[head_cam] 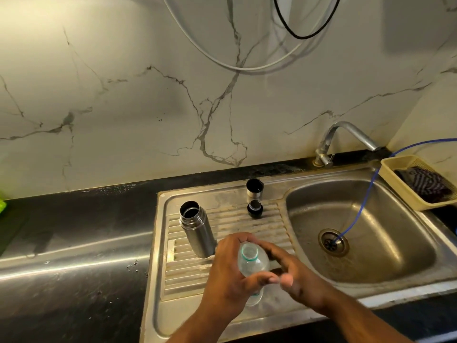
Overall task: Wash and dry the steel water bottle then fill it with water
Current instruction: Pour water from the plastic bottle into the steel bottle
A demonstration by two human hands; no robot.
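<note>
Veined white marble tiling is seen behind a black counter (74,214), into which a stainless sink unit is set. From the head view, the steel water bottle (196,229) is found standing upright and uncapped on the left part of the ribbed drainboard (237,219), apart from both hands. Its steel cup lid (255,190) is placed mouth-up at the back of the drainboard, and the black stopper (255,209) is set just in front of that lid.

At the near edge of the drainboard a clear plastic bottle (253,262) is held upright with its mouth open and a green ring round the neck. It is gripped by the left hand (230,273), whose fingers are wrapped round the far side while the thumb is pressed across the near side. The right hand (294,276) is laid against the bottle's other side, its fingers held together and curved round the shoulder, its thumb tip brought close to the left thumb.

To the right, a blue tube (366,194) is led down into the drain (332,242) of the sink basin (395,243). A chrome tap (346,134) is mounted behind the basin, with its spout turned toward a beige basket (395,169), in which a dark striped cloth (425,181) is kept. A white hose (212,55) and a black cable (304,35) are looped on the wall above.
</note>
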